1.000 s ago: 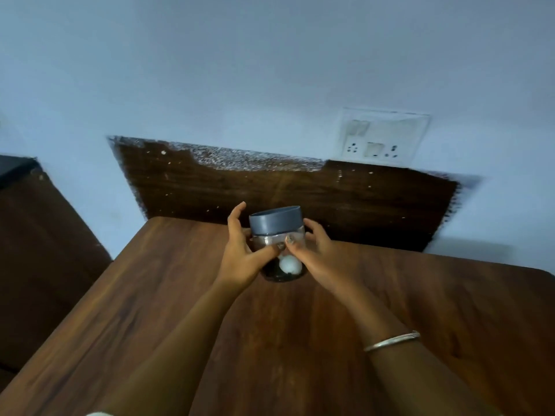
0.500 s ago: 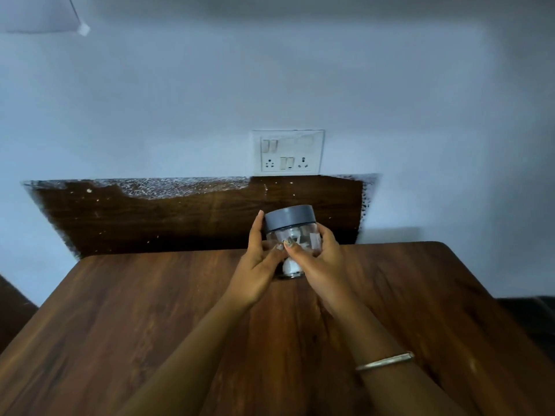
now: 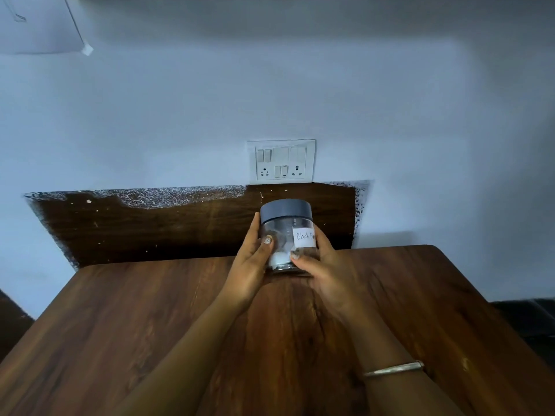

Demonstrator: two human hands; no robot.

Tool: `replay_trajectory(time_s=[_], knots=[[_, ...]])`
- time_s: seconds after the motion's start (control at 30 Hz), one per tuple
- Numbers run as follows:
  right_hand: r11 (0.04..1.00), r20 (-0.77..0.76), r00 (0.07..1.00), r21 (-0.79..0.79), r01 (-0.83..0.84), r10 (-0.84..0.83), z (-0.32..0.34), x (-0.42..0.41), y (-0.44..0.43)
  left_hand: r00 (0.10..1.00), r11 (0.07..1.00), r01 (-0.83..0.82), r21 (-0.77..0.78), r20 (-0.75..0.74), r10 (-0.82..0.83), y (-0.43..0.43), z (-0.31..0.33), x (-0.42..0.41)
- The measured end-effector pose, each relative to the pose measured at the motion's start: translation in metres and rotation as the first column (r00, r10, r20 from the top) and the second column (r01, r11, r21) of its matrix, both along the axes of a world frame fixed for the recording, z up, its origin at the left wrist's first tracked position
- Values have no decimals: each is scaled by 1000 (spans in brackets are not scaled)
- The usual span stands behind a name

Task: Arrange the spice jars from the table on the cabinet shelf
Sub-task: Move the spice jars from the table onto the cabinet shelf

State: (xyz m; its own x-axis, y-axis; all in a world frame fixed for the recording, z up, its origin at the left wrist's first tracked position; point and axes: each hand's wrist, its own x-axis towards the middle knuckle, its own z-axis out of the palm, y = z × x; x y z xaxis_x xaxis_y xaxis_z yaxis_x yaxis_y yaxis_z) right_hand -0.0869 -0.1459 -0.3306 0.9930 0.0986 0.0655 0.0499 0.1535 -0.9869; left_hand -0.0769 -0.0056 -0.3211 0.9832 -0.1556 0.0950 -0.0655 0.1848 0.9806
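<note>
A clear glass spice jar with a grey lid and a white handwritten label reading "Black Pe…" is held upright between both hands at the far middle of the wooden table. My left hand grips its left side with the thumb across the front. My right hand grips its right side and lower front. Whether the jar's base touches the table I cannot tell. No cabinet shelf is in view.
A dark wood backsplash panel stands against the pale wall behind the table. A white switch and socket plate sits on the wall above the jar. A bangle is on my right wrist. Dark furniture shows at the right edge.
The view has swung to the right and the jar now shows its label to me. Both hands still hold the jar, which has turned a little.
</note>
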Motion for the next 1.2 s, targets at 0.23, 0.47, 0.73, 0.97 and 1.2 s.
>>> replay_trajectory(time_s=[0.23,0.47,0.73,0.97,1.2], knots=[[969,91,992,-227,101,-82,4,-11,-3,994,947,-24,319,107,-11,8,0,-6],[986,90,993,-142,88,-75,7,-10,-11,988,958,-40,283,153,-4,10,2,-9],[922,216,959,-301,244,-183,29,-11,-34,876,828,-301,474,480,43,-12,24,-6],[836,353,890,-361,413,-288,70,-15,-73,770,749,-385,539,635,-61,-52,62,4],[770,487,814,-370,519,-315,129,-2,-125,670,677,-511,530,739,-73,-109,118,25]])
